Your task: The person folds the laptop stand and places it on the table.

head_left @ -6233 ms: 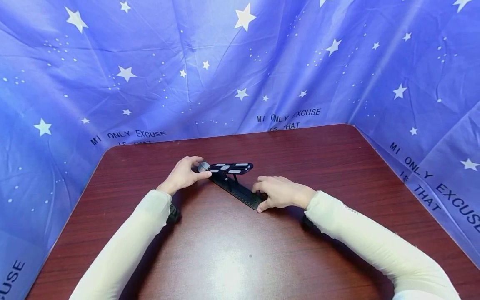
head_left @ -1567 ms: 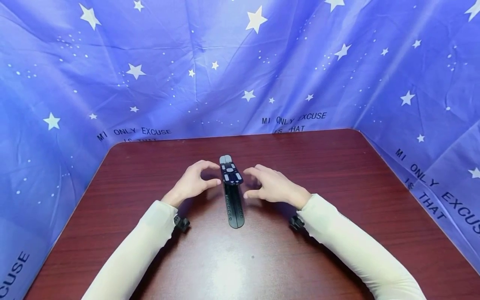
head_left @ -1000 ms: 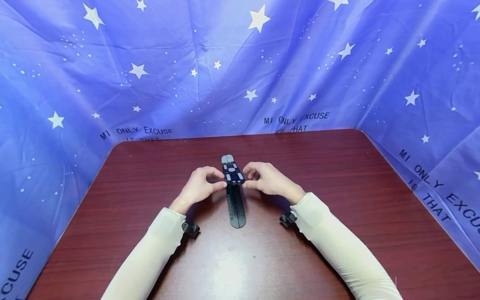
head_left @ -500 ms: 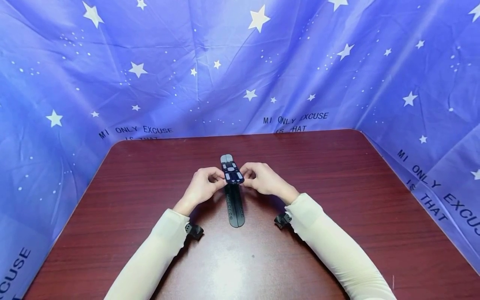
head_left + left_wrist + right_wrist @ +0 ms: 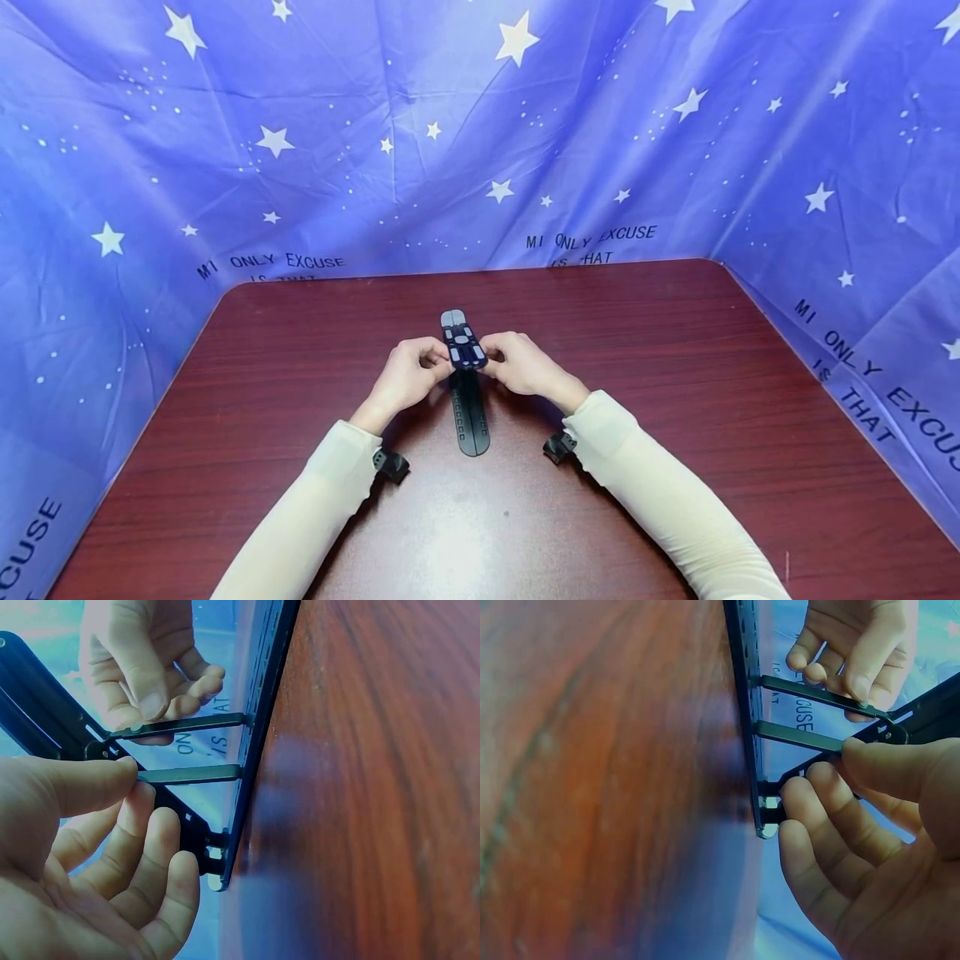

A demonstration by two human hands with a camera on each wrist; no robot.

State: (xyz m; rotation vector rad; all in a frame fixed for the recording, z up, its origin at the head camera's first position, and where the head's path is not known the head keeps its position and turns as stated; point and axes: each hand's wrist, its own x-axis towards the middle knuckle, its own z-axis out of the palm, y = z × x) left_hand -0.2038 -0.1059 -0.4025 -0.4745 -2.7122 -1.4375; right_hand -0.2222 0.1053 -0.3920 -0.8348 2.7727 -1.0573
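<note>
A black folding laptop stand (image 5: 471, 421) stands at mid-table, its slotted base lengthwise toward me. Its raised top plate (image 5: 462, 342) carries grey pads and slopes up from the far hinge. Two slim struts prop the plate, the left strut (image 5: 191, 775) and the right strut (image 5: 799, 738). With thumb and fingers, my left hand (image 5: 408, 371) pinches the left strut's upper end under the plate. My right hand (image 5: 527, 364) pinches the matching end of the right strut. In the head view the plate hides most of the struts and the fingertips.
The stand rests on a dark red wood-grain table (image 5: 300, 333) with rounded far corners. A blue star-patterned curtain (image 5: 420, 167) hangs close behind its far edge and along the sides. Black wrist cameras (image 5: 392, 465) sit below both cuffs.
The stand has turned from a slant to pointing toward me. Both hands left its ends, came to its two sides, and closed their fingertips on the struts; in the last half second little moved.
</note>
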